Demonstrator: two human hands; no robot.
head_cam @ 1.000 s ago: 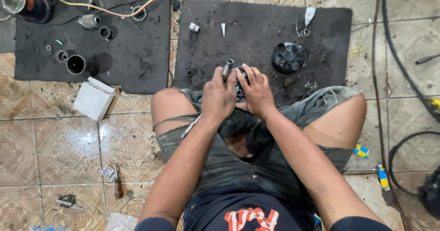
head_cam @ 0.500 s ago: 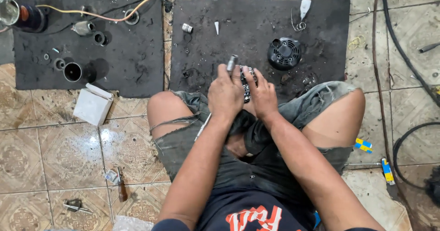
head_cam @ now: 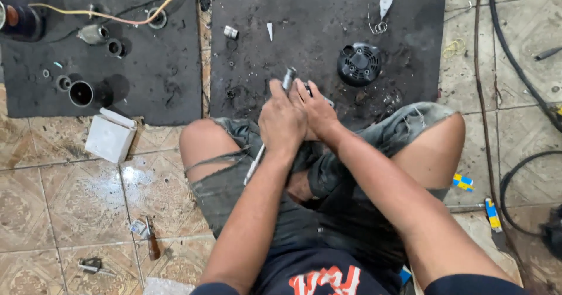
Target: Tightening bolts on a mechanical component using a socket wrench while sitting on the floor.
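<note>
a: how's the grip?
b: left hand (head_cam: 283,119) closed round a metal tool (head_cam: 288,78); right hand (head_cam: 319,110) curled on a small part, mostly hidden.
a: nearby?
b: black fan cover (head_cam: 359,64) right of them, on the black mat (head_cam: 328,31).

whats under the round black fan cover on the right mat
The black fan cover rests directly on the dark rubber mat, with grit and small bits scattered around it. Anything beneath or inside the cover is hidden by its vented top.
</note>
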